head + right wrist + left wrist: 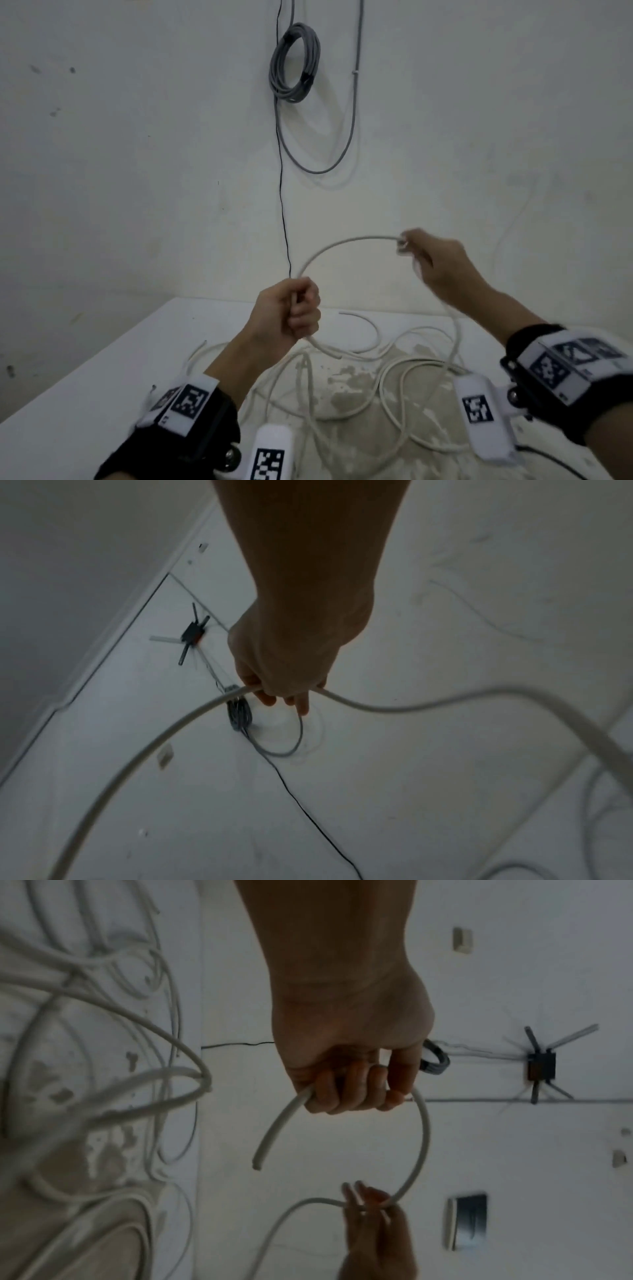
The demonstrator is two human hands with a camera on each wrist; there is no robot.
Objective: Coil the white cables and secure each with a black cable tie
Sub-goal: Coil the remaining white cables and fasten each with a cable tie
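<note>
A white cable [346, 244] arcs in the air between both hands above the table. My left hand [301, 310] grips it in a fist near its cut end [337, 355], which sticks out below the fist. In the left wrist view the left hand [346, 1093] shows curled fingers round the white cable [423, 1139]. My right hand [416, 251] pinches the cable higher up at the right; from there it drops to the table. The right wrist view shows the right hand [281, 693] closed over the white cable [154, 748]. No black cable tie is visible.
Several loose white cables [394, 387] lie tangled on the white, stained table [85, 387]. A grey coiled cable [294, 63] hangs on the wall behind, with a thin black wire [282, 205] running down. The table's far edge meets the wall.
</note>
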